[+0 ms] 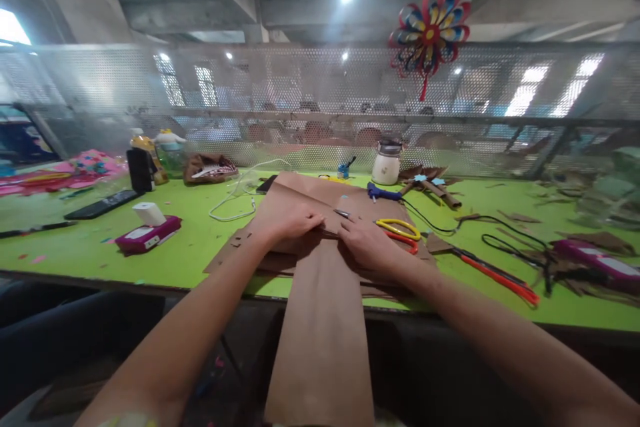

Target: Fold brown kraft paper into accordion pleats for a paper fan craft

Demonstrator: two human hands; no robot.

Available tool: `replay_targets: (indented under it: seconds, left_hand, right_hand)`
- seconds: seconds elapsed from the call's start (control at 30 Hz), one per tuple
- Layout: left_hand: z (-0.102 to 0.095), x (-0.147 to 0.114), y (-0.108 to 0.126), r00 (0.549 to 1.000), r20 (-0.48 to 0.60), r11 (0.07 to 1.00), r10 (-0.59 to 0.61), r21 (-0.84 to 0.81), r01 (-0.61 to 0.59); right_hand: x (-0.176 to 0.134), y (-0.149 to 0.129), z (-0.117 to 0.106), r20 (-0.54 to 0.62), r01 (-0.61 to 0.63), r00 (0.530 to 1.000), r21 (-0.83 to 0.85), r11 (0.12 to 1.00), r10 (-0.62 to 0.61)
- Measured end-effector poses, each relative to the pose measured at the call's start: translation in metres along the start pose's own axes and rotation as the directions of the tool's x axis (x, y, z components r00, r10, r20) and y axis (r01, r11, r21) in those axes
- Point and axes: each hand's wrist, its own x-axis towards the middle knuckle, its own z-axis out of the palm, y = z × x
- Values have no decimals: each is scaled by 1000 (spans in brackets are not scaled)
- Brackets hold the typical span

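Note:
A long strip of brown kraft paper [323, 333] runs from the middle of the table over its front edge toward me. My left hand [299, 222] is closed, fingers curled, on the left side of the strip's far end. Opposite it, my right hand [367, 243] pinches the right side of the same end, where the paper looks folded into a narrow edge. Larger brown paper sheets [295, 197] lie beneath both hands. Scissors with yellow handles [400, 228] lie beside my right hand, partly hidden by it. An orange-red handle [406, 243] shows just below them.
A blue glue gun [383, 193] lies behind the scissors, its black cable trailing right. Red-handled pliers-like tool [500, 278] rests at right. A purple box [149, 235] with a white block stands left. A white jar [387, 163] stands at the back, before a mesh partition [300, 93].

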Motion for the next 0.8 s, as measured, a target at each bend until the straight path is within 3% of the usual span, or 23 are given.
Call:
replay_targets:
  seconds: [0.13,0.5,0.63,0.7,0.8]
  left_hand:
    - [-6,9,5,997,68,998,-38,-40,41]
    - [14,-5,5,986,160,855,-56,-501,130]
    - [15,-10,10,983,168,814,-71,-560,155]
    - [14,-11,12,982,176,810,-74,-564,162]
    - [12,-10,16,984,177,838,-33,-532,124]
  right_hand:
    - [1,-5,-7,-90,-24,996,-38,999,21]
    - [6,-5,3,-153,-99,983,11,995,99]
    - [6,2,6,-198,-114,965,283,952,174]
    - [6,9,7,-174,-116,957,507,854,234]
    - [6,16,6,-13,-181,961,728,661,278]
